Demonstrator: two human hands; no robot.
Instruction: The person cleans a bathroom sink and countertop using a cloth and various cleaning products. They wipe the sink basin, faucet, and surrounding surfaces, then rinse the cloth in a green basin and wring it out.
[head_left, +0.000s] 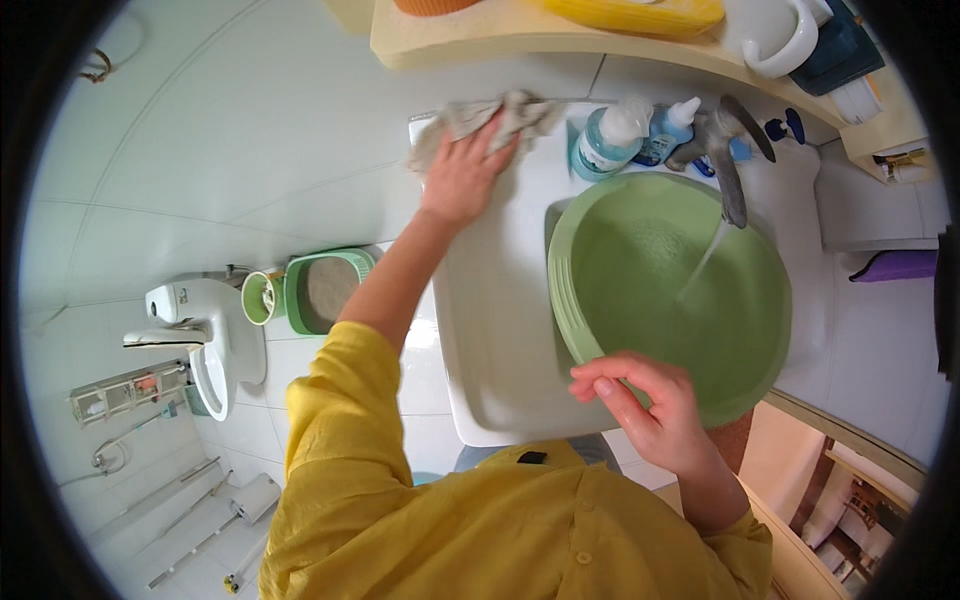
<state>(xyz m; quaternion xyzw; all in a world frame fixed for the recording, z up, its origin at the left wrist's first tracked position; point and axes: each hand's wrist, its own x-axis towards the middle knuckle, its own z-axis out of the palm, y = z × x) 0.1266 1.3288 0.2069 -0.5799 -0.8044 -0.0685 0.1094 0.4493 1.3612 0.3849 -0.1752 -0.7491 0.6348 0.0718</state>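
My left hand (466, 178) presses a pale grey-beige cloth (495, 124) against the back left corner of a white washbasin (487, 330). The cloth is crumpled and slightly blurred. Over the front left rim of a green plastic basin (566, 300) hovers my right hand (649, 409), loosely curled with nothing in it; whether it touches the rim I cannot tell. The green basin rests on the washbasin and holds water. A thin stream runs into it from a grey metal faucet (727, 161), whose spout hangs over its far side.
Behind the basin stand a pump bottle (604, 146) of blue liquid and a blue squeeze bottle (667, 131). A cream shelf (480, 41) overhangs the back, carrying a white mug (776, 34). On the floor at left are a green litter tray (300, 326), a small bin (259, 300) and a toilet (225, 352).
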